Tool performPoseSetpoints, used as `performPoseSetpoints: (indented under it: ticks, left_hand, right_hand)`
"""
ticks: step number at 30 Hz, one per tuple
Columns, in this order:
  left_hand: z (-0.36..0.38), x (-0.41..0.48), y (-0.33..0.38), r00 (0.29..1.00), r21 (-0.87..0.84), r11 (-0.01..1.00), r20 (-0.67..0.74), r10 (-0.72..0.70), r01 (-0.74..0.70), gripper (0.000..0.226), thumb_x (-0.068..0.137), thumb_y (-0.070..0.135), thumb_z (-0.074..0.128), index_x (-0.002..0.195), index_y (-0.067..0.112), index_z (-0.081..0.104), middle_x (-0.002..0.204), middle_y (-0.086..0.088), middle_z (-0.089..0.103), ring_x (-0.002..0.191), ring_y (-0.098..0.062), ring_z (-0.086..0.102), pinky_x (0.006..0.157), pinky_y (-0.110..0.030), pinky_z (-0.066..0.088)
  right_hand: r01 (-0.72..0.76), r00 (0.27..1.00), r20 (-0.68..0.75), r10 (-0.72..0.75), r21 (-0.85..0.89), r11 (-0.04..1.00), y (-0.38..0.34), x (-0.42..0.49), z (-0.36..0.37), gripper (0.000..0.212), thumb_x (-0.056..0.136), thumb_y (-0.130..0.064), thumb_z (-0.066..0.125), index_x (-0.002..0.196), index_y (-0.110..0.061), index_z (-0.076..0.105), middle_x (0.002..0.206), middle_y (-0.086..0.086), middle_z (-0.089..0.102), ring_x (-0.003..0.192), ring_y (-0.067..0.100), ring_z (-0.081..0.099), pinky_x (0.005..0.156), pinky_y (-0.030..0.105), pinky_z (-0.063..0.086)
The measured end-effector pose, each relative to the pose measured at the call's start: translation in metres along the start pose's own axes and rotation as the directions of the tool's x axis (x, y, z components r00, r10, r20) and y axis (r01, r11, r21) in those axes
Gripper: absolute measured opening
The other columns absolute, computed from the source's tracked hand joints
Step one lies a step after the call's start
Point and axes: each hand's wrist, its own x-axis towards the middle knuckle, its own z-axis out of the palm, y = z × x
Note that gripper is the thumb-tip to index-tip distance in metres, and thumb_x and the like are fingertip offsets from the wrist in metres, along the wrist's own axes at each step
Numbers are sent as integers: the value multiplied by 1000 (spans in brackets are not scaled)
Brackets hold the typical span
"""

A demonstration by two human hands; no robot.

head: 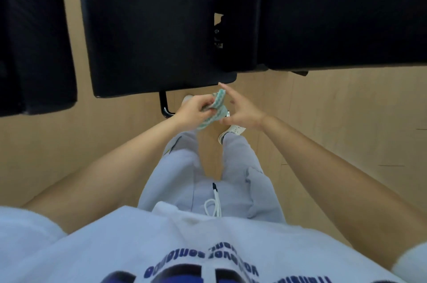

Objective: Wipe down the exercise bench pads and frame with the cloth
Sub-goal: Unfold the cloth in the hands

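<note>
— What sat closest to the lens?

— A white T-shirt [208, 243] with dark blue lettering filled the bottom of the frame when I looked. Just above it came grey sweatpants [184, 174] with a white drawstring [213, 204], and one white sneaker [232, 133] on the tan wooden floor [335, 109] at centre frame.

— And the hands?

— Both bare forearms ran from the lower corners toward the middle. The left hand [194, 113] was closed, its fingers pinching a bunched teal-and-white checked cloth [216, 107]. The right hand [241, 110] was just beside the cloth, fingers loosely spread and the forefinger stretched up toward the pad's near corner. I could not tell whether that hand touched the cloth.

— Where was the cloth against the bench?

— Held in the air at centre frame, just below the near edge of the black seat pad [150, 28], not touching it. A second black pad [346, 12] filled the upper right, with dark hinge hardware [218, 31] in the gap between the two. A black frame tube [164, 104] dropped from under the seat pad, left of the left hand. Another dark padded shape [32, 35] occupied the upper left.
</note>
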Motion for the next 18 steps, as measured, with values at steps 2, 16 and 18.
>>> performPoseSetpoints:
  ticks: [2,16,18]
  left_hand:
    - [-7,-13,24,996,6,996,21,88,-88,20,97,11,66,100,31,69,94,4,72,86,-15,69,78,-36,57]
    - [16,-78,230,813,150,846,-234,533,-511,12,96,10,72,101,18,65,89,10,69,78,-15,67,69,-29,56]
    - [27,-81,264,770,139,812,-260,582,-567,11,97,9,71,99,18,65,87,11,68,75,-16,66,65,-24,53]
  right_hand:
    - [65,998,-1,-65,-41,997,-13,-18,-7,88,71,-25,80,150,-29,42,147,-5,52,140,16,44,120,46,33]
    - [248,802,-573,-170,60,967,-33,-217,-105,10,89,-8,75,92,-3,67,89,15,71,85,33,68,75,46,54]
    - [282,718,-668,-196,22,959,-36,-246,-123,6,89,-7,75,91,-9,70,84,5,71,79,24,67,71,43,52]
